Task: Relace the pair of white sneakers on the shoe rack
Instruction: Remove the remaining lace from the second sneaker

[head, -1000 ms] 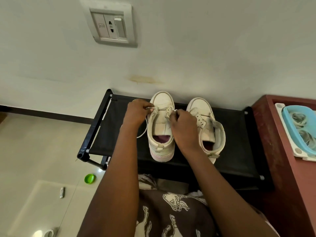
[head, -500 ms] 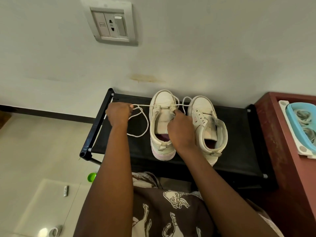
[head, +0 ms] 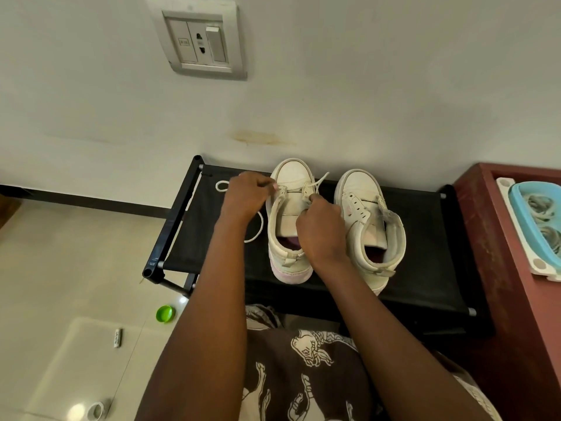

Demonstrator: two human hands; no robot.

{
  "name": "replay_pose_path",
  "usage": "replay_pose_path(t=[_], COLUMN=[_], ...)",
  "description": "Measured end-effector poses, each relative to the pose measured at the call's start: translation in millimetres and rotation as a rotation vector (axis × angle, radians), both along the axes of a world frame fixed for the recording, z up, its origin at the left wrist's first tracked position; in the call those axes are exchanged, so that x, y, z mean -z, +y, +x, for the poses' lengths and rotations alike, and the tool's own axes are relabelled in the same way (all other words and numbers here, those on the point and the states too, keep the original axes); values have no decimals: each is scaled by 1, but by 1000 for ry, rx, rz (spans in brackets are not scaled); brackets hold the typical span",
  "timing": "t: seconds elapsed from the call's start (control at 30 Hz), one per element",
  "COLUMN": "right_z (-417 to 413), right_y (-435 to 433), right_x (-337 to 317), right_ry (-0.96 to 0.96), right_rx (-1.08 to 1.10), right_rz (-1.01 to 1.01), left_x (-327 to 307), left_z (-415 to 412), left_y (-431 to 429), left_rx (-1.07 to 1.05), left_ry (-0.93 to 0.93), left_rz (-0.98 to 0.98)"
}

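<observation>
My left hand (head: 246, 196) pinches the white lace (head: 321, 179) at the left sneaker (head: 291, 177), right hand (head: 321, 229) pinches it at the opposite eyelet flap, right sneaker (head: 358, 186) just beside, both toes-to-wall along the shoe rack (head: 425, 238) back edge.

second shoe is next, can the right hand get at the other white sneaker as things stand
Probably yes: the right hand pinches the white lace beside the unlaced white high-top sneaker, nothing lies between them on the black fabric shoe rack, though it must drop the lace first.
</observation>
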State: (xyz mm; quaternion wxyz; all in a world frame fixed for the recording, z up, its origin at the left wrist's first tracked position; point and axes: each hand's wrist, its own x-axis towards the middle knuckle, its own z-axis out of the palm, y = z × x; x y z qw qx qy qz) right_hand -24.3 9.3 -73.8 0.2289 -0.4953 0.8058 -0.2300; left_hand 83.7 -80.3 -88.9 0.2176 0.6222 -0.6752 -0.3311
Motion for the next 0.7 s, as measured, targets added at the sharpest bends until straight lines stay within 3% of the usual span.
replay_pose_path(t=[0.27, 0.57, 0.7], right_z=[1, 2, 3], right_y=[1, 1, -1], right_x=[-3, -2, -2], right_ry=[14, 25, 30], right_rx=[1, 13, 24], right_rz=[-6, -1, 4], left_x=[8, 4, 8], left_z=[-4, 48, 54], left_y=[-4, 3, 3], left_rx=[-118, -707, -654], left_ry=[-40, 86, 17], left_rz=[32, 44, 192])
